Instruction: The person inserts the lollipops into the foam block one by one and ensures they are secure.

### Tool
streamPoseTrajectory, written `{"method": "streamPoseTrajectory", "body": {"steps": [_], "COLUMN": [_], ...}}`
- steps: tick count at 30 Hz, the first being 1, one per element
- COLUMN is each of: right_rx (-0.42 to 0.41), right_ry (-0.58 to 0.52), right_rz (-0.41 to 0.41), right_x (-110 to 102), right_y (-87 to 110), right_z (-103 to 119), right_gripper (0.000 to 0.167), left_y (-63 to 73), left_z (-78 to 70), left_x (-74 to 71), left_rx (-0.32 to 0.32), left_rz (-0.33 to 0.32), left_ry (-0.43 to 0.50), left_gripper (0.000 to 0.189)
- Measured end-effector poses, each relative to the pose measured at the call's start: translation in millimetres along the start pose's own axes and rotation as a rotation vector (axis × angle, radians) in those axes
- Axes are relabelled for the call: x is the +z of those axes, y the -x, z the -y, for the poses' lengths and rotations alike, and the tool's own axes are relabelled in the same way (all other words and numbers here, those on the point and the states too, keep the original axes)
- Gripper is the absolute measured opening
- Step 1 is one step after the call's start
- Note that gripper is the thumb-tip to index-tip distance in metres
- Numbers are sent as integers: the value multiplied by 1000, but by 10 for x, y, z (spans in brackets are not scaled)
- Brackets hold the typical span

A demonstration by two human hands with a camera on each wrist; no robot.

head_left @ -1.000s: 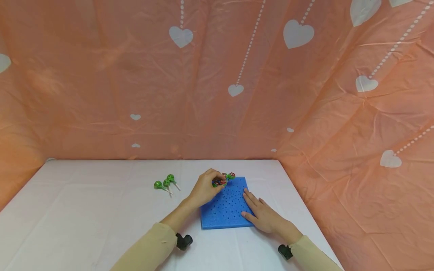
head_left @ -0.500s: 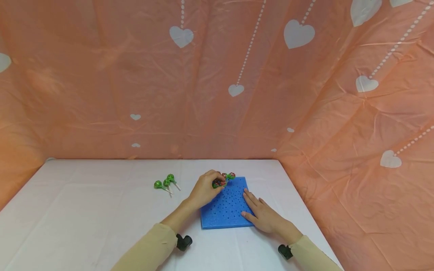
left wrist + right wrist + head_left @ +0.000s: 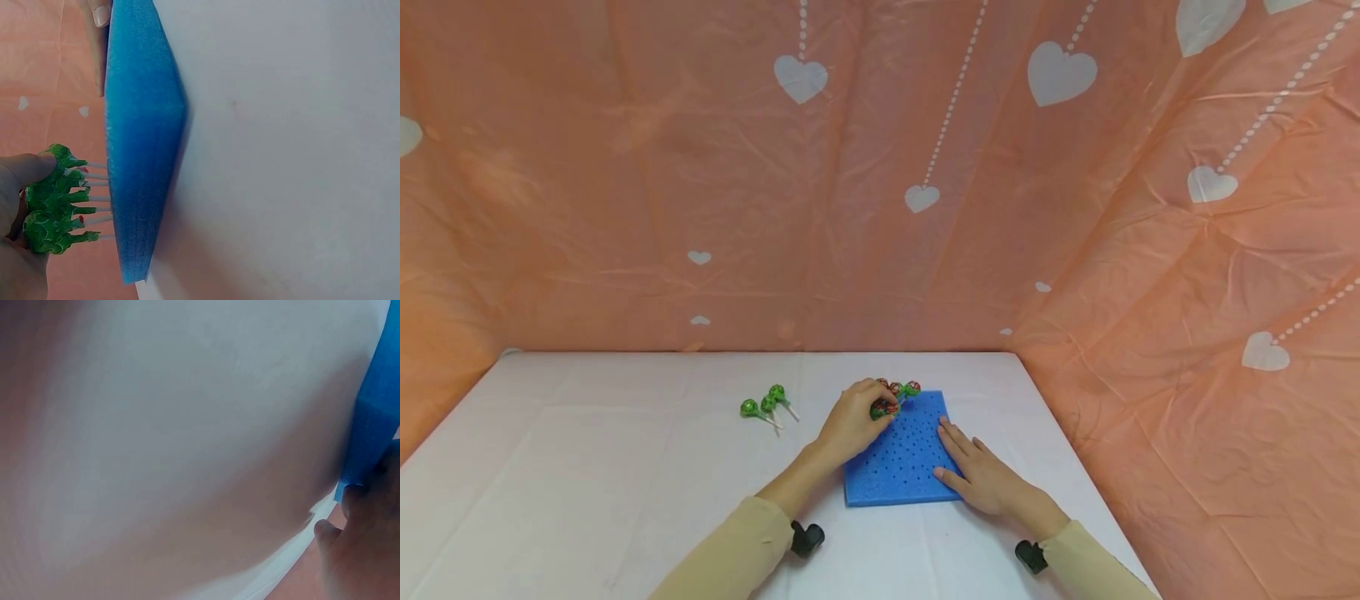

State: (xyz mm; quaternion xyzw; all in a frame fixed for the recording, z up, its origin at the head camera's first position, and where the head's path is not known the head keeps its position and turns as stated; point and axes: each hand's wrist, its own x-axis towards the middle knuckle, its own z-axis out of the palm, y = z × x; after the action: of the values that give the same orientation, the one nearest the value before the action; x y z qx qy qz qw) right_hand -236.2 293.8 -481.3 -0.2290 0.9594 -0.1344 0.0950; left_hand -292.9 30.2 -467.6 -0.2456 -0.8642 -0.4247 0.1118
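A blue foam board (image 3: 898, 487) dotted with small holes lies on the table. Wrapped red-and-green lollipops (image 3: 912, 388) stand in a cluster at its far left part, their white sticks set into the foam. My left hand (image 3: 848, 423) reaches over that cluster and pinches a lollipop (image 3: 59, 154), with the thumb on its green wrapper in the left wrist view. Part of the cluster is hidden behind the fingers. My right hand (image 3: 988, 479) rests on the board's right edge, fingers straight and spread; the right wrist view shows it dark beside the foam.
Several green-wrapped lollipops (image 3: 749, 408) lie loose on the white table (image 3: 587, 492), left of the board. An orange curtain (image 3: 737, 208) with white hearts rises behind the table and along its right side.
My left hand has sunk slightly toward the board, still at the lollipop cluster. More of the lollipops behind its fingers shows now. The right hand and the loose lollipops have stayed put.
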Motion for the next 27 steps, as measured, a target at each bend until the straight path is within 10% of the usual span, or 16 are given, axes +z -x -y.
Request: {"method": "streamPoseTrajectory", "body": {"steps": [27], "right_rx": [-16], "right_ry": [-10], "right_rz": [-7], "right_x": [-11], "right_y": [12], "right_z": [21], "right_gripper": [78], "left_y": [63], "left_z": [44], "left_x": [-275], "left_rx": [11], "left_rz": [-82], "left_ry": [100], "left_gripper": [32]}}
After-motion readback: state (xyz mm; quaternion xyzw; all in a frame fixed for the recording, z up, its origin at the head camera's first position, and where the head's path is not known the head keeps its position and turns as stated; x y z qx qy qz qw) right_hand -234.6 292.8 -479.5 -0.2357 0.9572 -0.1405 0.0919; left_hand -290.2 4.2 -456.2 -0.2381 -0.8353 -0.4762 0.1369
